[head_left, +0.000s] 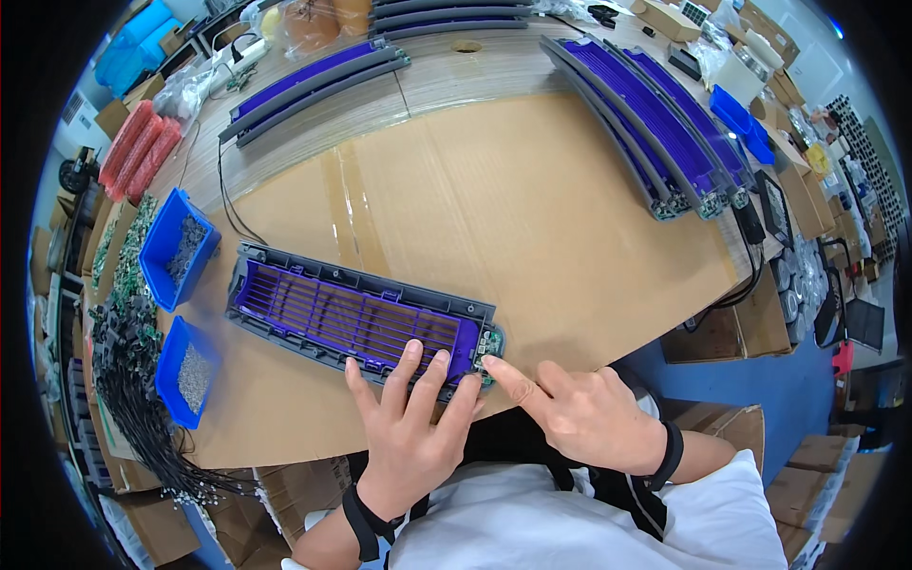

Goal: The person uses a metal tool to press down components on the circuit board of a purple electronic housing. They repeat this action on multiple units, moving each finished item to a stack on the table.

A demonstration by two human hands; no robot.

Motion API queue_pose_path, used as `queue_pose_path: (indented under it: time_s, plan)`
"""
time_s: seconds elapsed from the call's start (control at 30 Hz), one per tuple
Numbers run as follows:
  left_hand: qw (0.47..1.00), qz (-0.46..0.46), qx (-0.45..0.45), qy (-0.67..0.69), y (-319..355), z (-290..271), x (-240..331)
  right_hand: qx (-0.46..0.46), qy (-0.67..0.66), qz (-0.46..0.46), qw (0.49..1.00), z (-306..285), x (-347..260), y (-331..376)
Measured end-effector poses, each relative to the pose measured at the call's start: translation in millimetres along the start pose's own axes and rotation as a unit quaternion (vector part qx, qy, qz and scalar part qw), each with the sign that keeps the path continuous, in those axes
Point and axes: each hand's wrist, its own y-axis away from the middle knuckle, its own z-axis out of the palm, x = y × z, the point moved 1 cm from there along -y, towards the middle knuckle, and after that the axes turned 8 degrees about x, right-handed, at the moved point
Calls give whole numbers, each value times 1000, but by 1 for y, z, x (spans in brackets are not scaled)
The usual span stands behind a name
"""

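Note:
A long grey plastic housing [366, 277] with a purple slatted grille [328, 309] lies slanted on the cardboard sheet in front of me. A small green circuit board [491, 344] sits in its right end. My left hand [413, 446] rests over the near edge of the housing, fingers spread, with fingertips on the grille and beside the board. My right hand [594, 423] points its stretched index finger onto the board, the other fingers curled back. Neither hand shows anything held. The fingertips cover part of the board.
Blue bins [177, 249] of small parts stand left, beside bundled black cables [142, 380]. Similar purple-and-grey housings [646, 123] lie at the far right, another [318, 90] at the far left. Red wrapped rolls [138, 142] sit by the left edge. A cardboard sheet [532, 209] covers the table.

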Motion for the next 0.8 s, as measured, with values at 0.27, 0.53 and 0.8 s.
queue_pose_path:
  time_s: [0.27, 0.53, 0.8]
  plan:
    - [999, 37, 14, -29, -2, 1, 0, 0, 38, 9, 999, -1, -9, 1]
    - [998, 10, 58, 29, -2, -1, -3, 115, -202, 54, 971, 4, 12, -7]
    - [986, -71, 95, 118, 1, 1, -2, 231, -544, 154, 792, 12, 29, -24]
